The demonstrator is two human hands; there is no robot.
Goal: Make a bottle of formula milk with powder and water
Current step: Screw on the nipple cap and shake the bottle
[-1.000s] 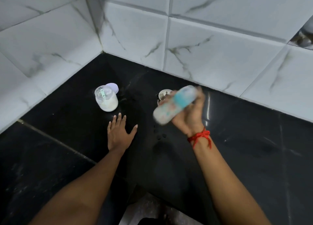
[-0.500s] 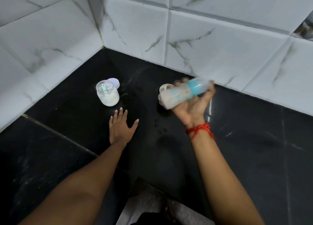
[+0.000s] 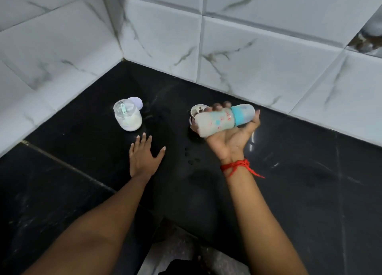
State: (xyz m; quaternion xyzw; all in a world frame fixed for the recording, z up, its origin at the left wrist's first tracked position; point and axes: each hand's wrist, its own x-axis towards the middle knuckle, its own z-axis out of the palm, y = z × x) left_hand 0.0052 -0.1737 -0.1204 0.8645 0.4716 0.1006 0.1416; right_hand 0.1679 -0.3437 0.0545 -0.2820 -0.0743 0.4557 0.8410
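Note:
My right hand [image 3: 231,138] is palm up and holds a baby bottle [image 3: 221,120] lying almost on its side above the black counter. The bottle is full of cloudy white milk, with a teal collar and a clear cap pointing right. My left hand [image 3: 144,156] rests flat on the counter, fingers spread, holding nothing. Just beyond the left hand stands an open glass jar of white powder [image 3: 128,117] with a small scoop inside. Its lilac lid [image 3: 137,102] lies behind it.
A small steel cup [image 3: 196,110] stands on the counter behind the bottle, partly hidden by it. A few water drops [image 3: 191,157] lie between my hands. White marble tiles [image 3: 258,57] form a corner behind. The counter's front edge [image 3: 186,225] runs below my forearms.
My right hand has turned palm up and swung the bottle from tilted base-down to nearly horizontal, a little farther from me. The left hand has stayed flat on the counter.

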